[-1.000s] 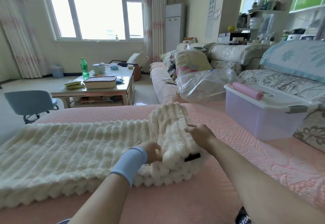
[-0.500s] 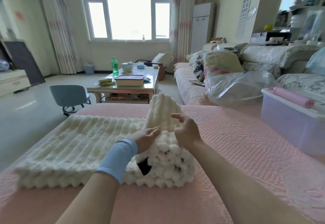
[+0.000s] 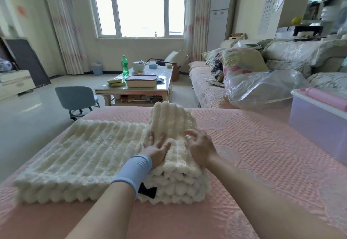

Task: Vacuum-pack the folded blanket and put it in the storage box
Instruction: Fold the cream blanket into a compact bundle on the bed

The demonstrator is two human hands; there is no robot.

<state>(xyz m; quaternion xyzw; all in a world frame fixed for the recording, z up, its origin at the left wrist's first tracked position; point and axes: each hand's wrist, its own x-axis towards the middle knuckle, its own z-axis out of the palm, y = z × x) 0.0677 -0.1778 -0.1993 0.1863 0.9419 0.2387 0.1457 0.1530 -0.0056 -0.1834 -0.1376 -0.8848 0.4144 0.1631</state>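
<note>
Head view: pink bedspread (image 3: pixel 262 154) under blanket (image 3: pixel 84 156) (coffee table (image 3: pixel 135 90) beyond).

Both forearms reach forward; the left hand (image 3: pixel 157 151) and right hand (image 3: pixel 200 147) lie side by side, palms down, fingers spread.

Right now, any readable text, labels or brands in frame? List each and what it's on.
Eye chart on the right wall: only rows of tumbling "E" symbols, no words legible.
Green bottle on the coffee table: label too small to read.
Black tag on the blanket: no print visible.
Red patch on the left wall: blurred.
Nothing else carries readable text.
</note>
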